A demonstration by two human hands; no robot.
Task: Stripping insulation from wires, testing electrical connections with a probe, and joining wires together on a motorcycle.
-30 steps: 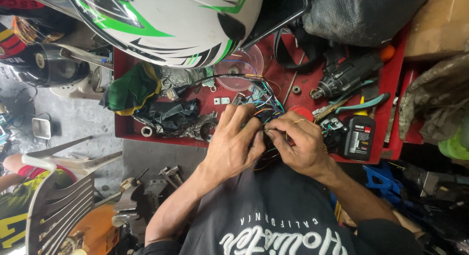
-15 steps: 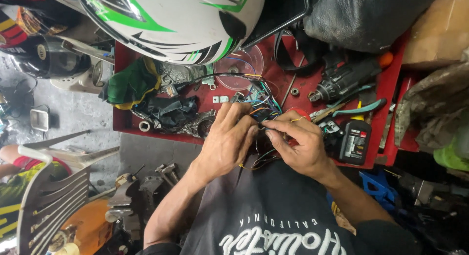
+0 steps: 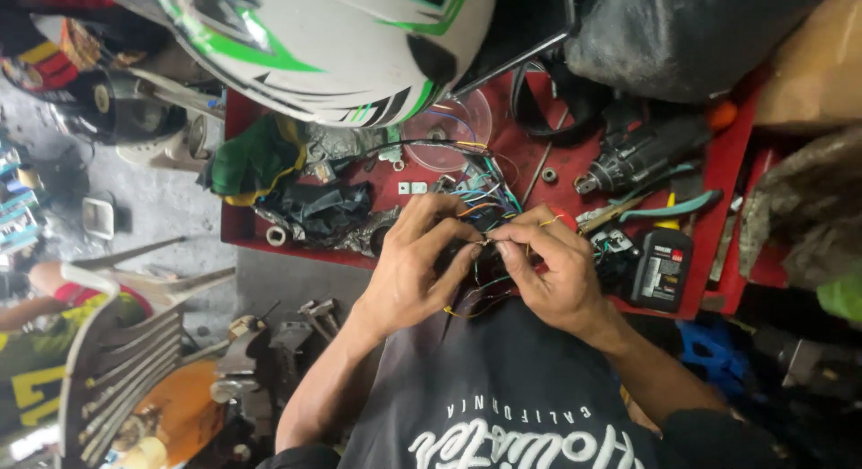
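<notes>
Wires (image 3: pixel 480 200), many colours, bunch over the red tray (image 3: pixel 530 159); left hand (image 3: pixel 415 262) and right hand (image 3: pixel 552 262) pinch them together; black bottle (image 3: pixel 660 267) at three o'clock.

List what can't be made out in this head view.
- Where the fingertips meet: left hand and right hand cover it; the grip on the wires is too small to tell.
- Helmet: top cut off by the frame edge.
- Black bottle: label too small.

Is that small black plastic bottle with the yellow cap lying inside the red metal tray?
Yes, the small black plastic bottle with the yellow cap lies on the red metal tray, near its right end, beside the right hand.
</notes>
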